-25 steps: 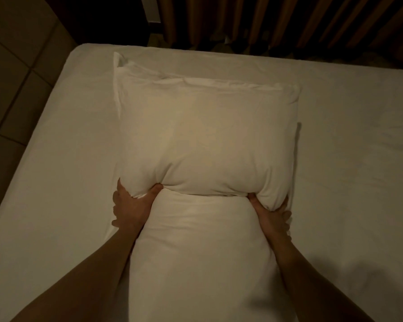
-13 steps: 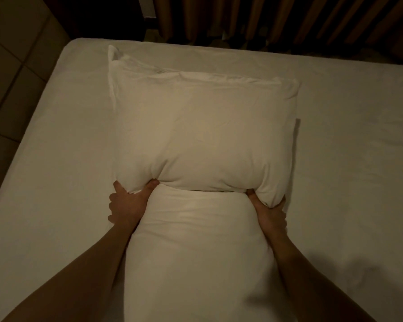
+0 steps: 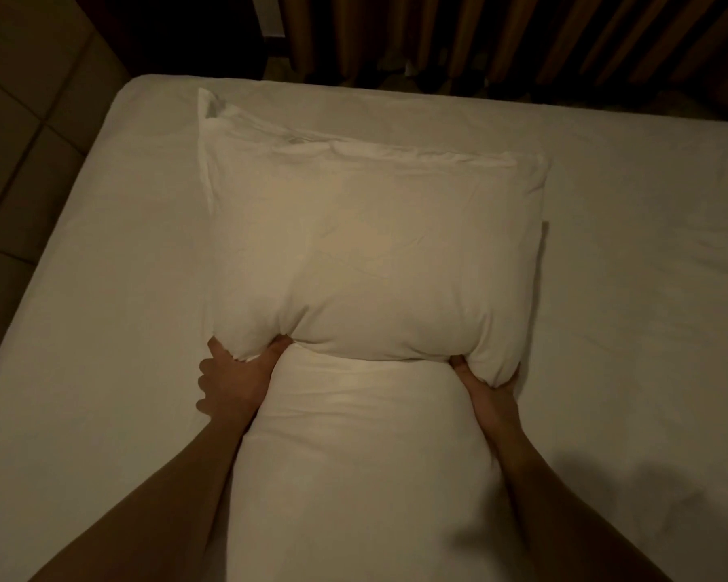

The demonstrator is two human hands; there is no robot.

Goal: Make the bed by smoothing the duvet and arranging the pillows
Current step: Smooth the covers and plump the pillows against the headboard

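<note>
A white pillow (image 3: 375,254) lies across the head of the bed (image 3: 123,312), its loose case flap at the far edge. Its near edge overlaps a second white pillow (image 3: 366,468) that runs lengthwise toward me between my forearms. My left hand (image 3: 232,380) grips the upper pillow's near left corner, thumb pressed into the fold. My right hand (image 3: 488,392) grips the near right corner from underneath, fingers partly hidden by the fabric. No duvet is in view.
A white sheet covers the mattress, with light creases at the right (image 3: 669,245). Dark wooden slats (image 3: 501,39) stand beyond the far edge. Tiled floor (image 3: 22,132) lies left of the bed. A shadow falls on the sheet at lower right.
Both hands keep the same grip on the pillow corners. The pillows have hardly shifted on the bed; the view has moved slightly.
</note>
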